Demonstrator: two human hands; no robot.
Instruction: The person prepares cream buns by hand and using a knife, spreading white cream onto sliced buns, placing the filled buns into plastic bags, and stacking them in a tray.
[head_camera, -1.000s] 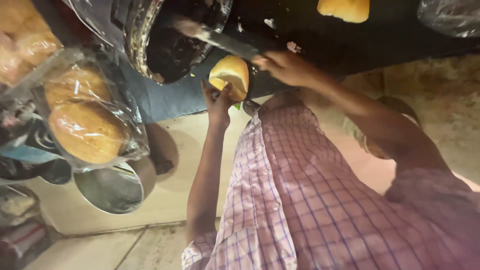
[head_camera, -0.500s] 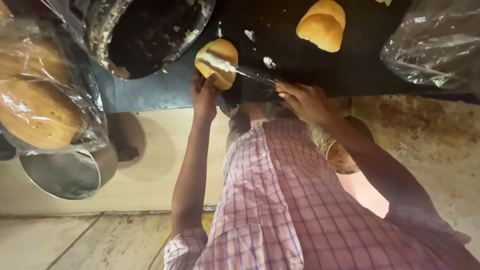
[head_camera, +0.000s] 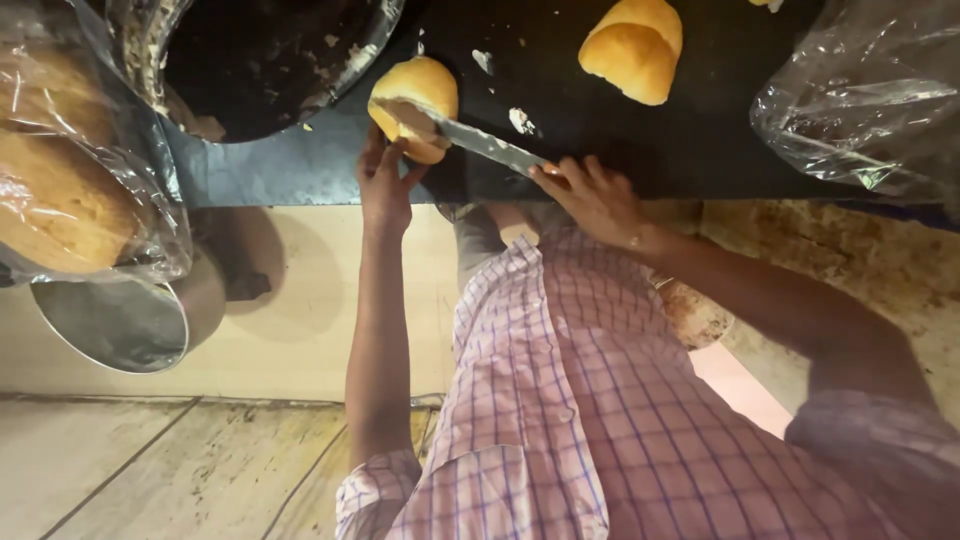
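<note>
My left hand (head_camera: 385, 185) grips a round yellow bun (head_camera: 418, 88) from below, at the near edge of a black flat griddle (head_camera: 620, 150). My right hand (head_camera: 595, 195) holds a knife (head_camera: 485, 146) by its handle. The blade runs left into the side of the bun, which is partly split. A second bun (head_camera: 632, 48) lies on the griddle further back and to the right, apart from both hands.
A dark round pan (head_camera: 270, 60) with crumbs sits at the griddle's back left. Bagged buns in clear plastic (head_camera: 60, 190) hang at far left above a steel pot (head_camera: 120, 320). A crumpled clear bag (head_camera: 860, 100) lies at right. My checked shirt (head_camera: 600, 430) fills the foreground.
The view has swung, so the griddle and both hands now sit higher and more central. The knife blade has stayed across the bun, which my left hand keeps holding.
</note>
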